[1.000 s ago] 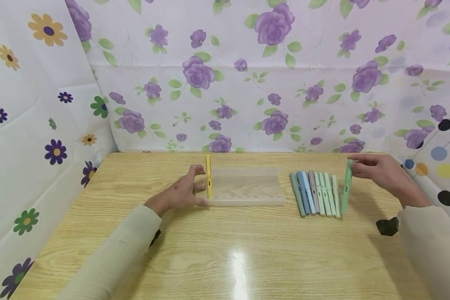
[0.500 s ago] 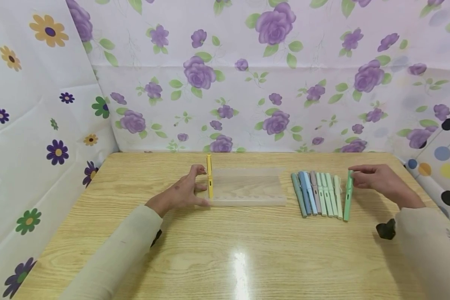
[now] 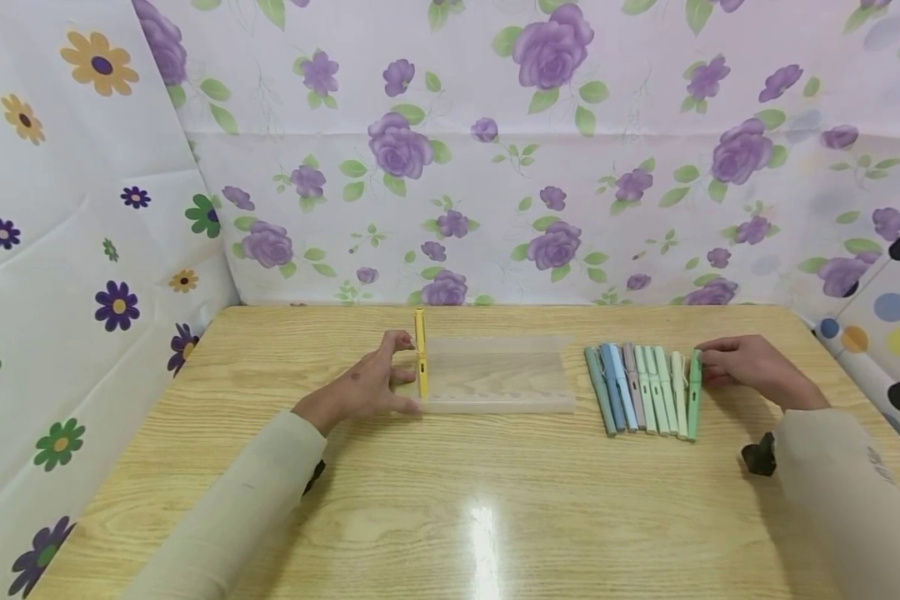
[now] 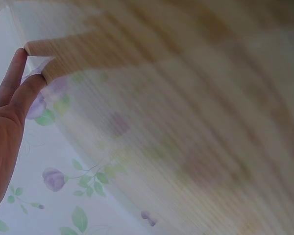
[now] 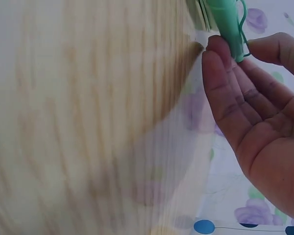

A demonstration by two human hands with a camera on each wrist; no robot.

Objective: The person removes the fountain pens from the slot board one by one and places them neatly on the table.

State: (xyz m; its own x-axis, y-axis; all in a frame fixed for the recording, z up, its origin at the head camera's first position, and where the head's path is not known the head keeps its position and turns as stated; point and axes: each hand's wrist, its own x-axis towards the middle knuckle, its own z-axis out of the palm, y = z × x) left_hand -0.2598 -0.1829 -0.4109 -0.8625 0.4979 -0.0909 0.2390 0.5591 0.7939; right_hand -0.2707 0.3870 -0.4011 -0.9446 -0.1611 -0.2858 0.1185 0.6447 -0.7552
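Note:
At the row's right end, my right hand (image 3: 750, 368) pinches the upper end of a bright green pen (image 3: 694, 400). In the right wrist view, the green pen (image 5: 226, 24) and its clip are between thumb and fingers. Pens in teal, blue, grey, pale green and cream (image 3: 637, 390) lie side by side to its left. My left hand (image 3: 367, 379) grips the left end of a clear plastic tray (image 3: 495, 406), thumb at the front corner and index finger bent towards the back. A yellow pen (image 3: 422, 358) lies along that end. In the left wrist view, two left-hand fingertips (image 4: 41, 76) touch the tabletop.
The wood-grain table (image 3: 390, 508) ends at a flowered sheet (image 3: 487, 208) hanging behind it. Another patterned sheet (image 3: 105, 250) borders the left side, and a dotted sheet (image 3: 892, 333) the right. A gap separates the tray from the pen row.
The green pen has come down and left, from standing tilted apart to lying against the row's right end, my right hand moving with it. My left hand and the tray hold their place.

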